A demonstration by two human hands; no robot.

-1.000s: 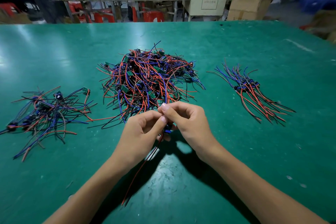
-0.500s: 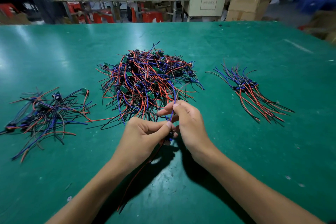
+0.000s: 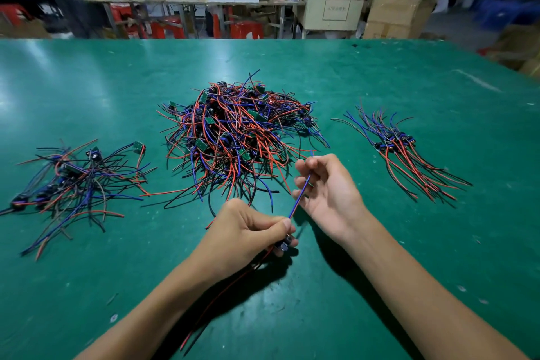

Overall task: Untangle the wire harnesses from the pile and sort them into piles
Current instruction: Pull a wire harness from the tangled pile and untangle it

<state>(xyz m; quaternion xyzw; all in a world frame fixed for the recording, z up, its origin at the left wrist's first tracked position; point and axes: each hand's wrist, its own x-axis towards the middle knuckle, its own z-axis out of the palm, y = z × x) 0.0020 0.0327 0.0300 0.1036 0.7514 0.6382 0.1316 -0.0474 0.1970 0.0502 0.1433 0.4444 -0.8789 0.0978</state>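
Since a second ago the right hand (image 3: 330, 193) has drawn away from the left hand (image 3: 248, 234), sliding out along the blue lead of the one harness (image 3: 299, 194) held between them, its fingers now loosely curled round that lead. Green table (image 3: 380, 82): large tangled central pile (image 3: 236, 137); loose left pile (image 3: 76, 181); neat right pile (image 3: 409, 155), well apart. Left hand pinches the harness's small dark module above the table, red and black leads trailing toward the near edge.
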